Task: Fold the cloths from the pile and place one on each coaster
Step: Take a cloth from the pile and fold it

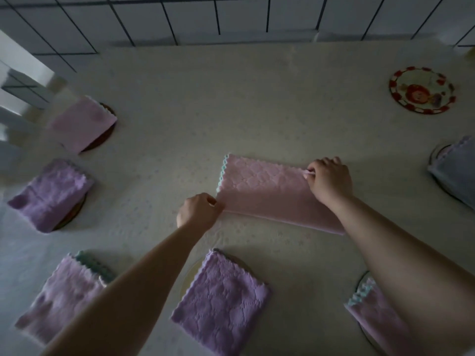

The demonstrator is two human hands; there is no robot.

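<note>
— Where's the cloth being worked on?
— The pink quilted rectangular cloth with a teal scalloped edge (270, 191) lies flat at the centre of the frame on the pale patterned tablecloth (231, 98).
— And the hands?
— The left hand (196, 210) pinches its lower left corner with curled fingers; the right hand (330, 179) pinches the upper right edge.
— Other cloths?
— Folded lilac ones sit on round coasters: a pink one upper left (83, 123), a purple one at left (51, 194), one lower left (64, 296), one bottom centre (221, 304), one lower right (377, 314). A grey-blue folded cloth (455, 170) sits at the right edge.
— Any coaster bare?
— The round red-patterned coaster (421, 89), upper right.
</note>
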